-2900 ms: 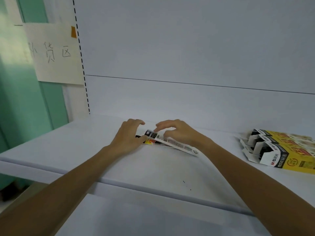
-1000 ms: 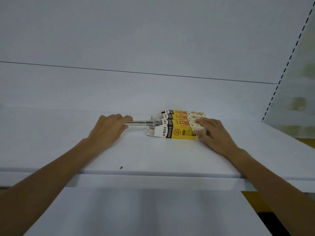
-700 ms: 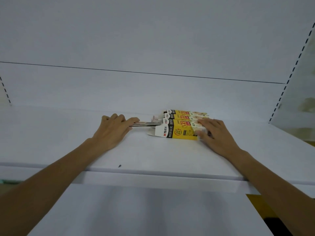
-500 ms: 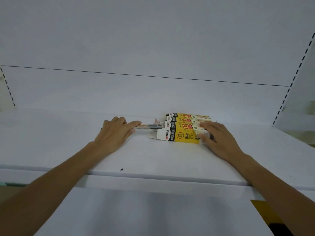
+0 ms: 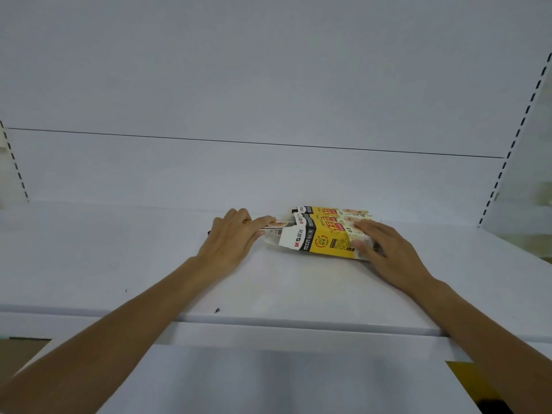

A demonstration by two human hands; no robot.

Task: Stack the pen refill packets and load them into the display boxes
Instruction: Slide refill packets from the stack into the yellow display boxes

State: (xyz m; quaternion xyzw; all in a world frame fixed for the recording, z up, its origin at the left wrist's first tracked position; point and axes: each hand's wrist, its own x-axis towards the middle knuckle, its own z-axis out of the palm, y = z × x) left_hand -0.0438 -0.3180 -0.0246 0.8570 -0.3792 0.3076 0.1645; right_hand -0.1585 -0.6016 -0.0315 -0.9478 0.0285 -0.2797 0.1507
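Three yellow, black and white display boxes [image 5: 328,239] lie side by side on the white shelf [image 5: 119,258], their open flaps facing left. My left hand [image 5: 231,242] grips a thin stack of pen refill packets [image 5: 273,227] by its left end; the right end of the stack sits inside the open mouth of the nearest box. My right hand [image 5: 385,252] rests flat on the right end of the boxes, fingers spread over them. Most of the packet stack is hidden by my left hand and the box flap.
The shelf's back panel [image 5: 268,100] rises right behind the boxes. Slotted uprights stand at the far left [image 5: 15,168] and far right [image 5: 513,138]. A lower white shelf [image 5: 268,380] projects below the front edge. A small dark speck [image 5: 217,310] lies near the shelf's front edge.
Both hands gathered the packets at the shelf's left earlier. Since then my left hand has carried them right and pushed them further into the nearest box, while my right hand holds the boxes.
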